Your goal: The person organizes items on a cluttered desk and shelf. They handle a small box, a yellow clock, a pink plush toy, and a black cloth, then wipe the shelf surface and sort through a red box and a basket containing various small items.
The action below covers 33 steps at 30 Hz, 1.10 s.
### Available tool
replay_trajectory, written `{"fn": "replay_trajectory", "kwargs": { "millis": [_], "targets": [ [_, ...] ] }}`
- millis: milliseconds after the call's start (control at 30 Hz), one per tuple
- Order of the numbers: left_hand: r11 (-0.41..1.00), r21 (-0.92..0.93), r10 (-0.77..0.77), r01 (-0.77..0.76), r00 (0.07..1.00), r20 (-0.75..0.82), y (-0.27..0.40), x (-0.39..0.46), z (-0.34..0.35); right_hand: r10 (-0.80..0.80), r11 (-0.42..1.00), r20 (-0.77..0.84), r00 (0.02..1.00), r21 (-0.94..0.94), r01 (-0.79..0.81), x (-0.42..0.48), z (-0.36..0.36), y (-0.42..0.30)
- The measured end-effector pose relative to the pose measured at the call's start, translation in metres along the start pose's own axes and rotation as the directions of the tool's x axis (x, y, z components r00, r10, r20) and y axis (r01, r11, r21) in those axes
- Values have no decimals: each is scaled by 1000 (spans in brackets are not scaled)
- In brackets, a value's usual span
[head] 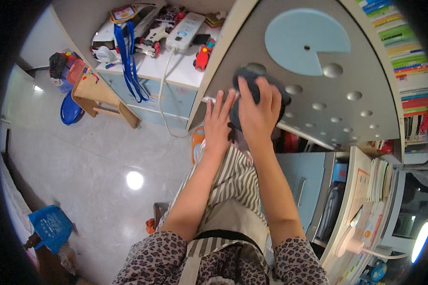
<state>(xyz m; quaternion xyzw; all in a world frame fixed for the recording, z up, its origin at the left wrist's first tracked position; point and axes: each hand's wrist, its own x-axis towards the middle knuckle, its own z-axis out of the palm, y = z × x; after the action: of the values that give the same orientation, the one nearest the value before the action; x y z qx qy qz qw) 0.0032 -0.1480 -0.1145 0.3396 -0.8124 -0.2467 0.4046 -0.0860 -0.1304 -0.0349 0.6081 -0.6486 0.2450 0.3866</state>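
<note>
My right hand presses a dark cloth, slightly blurred, against the grey panel. Round silver bumps and a light blue disc with a notch cut out mark that panel. Beside it, my left hand holds nothing; its fingers are spread and reach to the panel's lower edge near the cloth. Whether the left fingertips touch the edge or the cloth, I cannot tell. Striped apron fabric lies below both hands.
On the white shelf at left lie toy cars, a white power strip and a blue lanyard. A wooden stool stands on the tiled floor. Books line the right; a lit desk lamp is at lower right.
</note>
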Motion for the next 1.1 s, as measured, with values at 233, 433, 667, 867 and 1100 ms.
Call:
{"fn": "replay_trajectory", "kwargs": {
  "millis": [233,433,667,867,1100],
  "targets": [
    [995,-92,27,-33,997,-73,-8,2,11,177,984,-16,984,24,-176,0,5,-15],
    [999,-31,15,-15,1000,5,-8,8,9,130,991,-55,990,29,-129,22,3,-18],
    [993,-116,8,-20,995,-102,-6,5,13,134,990,-61,989,63,-130,24,4,-19],
    [999,-35,31,-34,998,-63,-23,-8,28,11,1000,-310,951,-21,-19,39,30,-18],
    [965,224,153,-137,987,-54,-12,2,17,332,941,33,943,-76,-329,-70,-5,67]
  ]
}}
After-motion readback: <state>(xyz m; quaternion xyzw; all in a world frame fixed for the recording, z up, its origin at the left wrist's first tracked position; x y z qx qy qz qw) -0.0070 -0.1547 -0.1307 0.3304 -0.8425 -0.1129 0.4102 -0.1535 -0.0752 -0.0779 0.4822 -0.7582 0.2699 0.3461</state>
